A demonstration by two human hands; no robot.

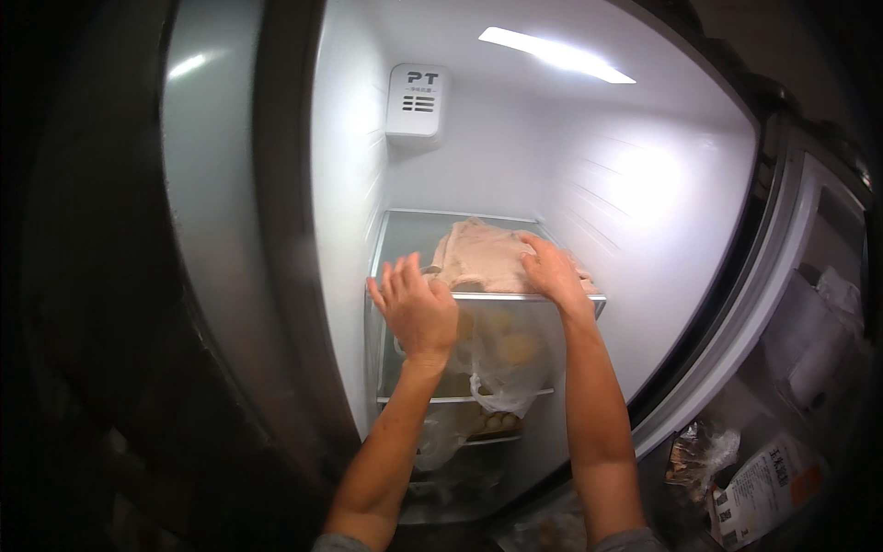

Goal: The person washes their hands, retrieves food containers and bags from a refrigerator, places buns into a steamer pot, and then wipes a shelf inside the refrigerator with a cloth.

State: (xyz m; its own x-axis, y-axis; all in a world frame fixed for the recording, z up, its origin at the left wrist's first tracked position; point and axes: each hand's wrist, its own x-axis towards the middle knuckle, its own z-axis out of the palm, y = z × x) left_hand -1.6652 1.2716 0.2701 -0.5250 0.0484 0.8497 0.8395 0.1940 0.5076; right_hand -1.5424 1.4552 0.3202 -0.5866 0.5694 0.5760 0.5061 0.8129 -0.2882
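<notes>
A pinkish-beige cloth (483, 259) lies bunched on the top glass shelf (407, 231) of an open refrigerator. My right hand (552, 269) rests on the cloth's right part, thumb and fingers apart; whether it pinches any fabric cannot be told. At the shelf's front left edge is my left hand (417, 307), raised with its fingers spread and slightly blurred. Its thumb is close to the cloth's left corner, and nothing shows in its grasp. The front trim (510, 297) of the shelf passes between my wrists.
Below, a translucent plastic bag (507, 366) with yellowish round items hangs over the second shelf's edge. Lower down are eggs (500, 421) and another bag (438, 438). At right, the open door (779, 228) holds wrapped packages (766, 490). A white vented box (417, 103) is mounted at the back left.
</notes>
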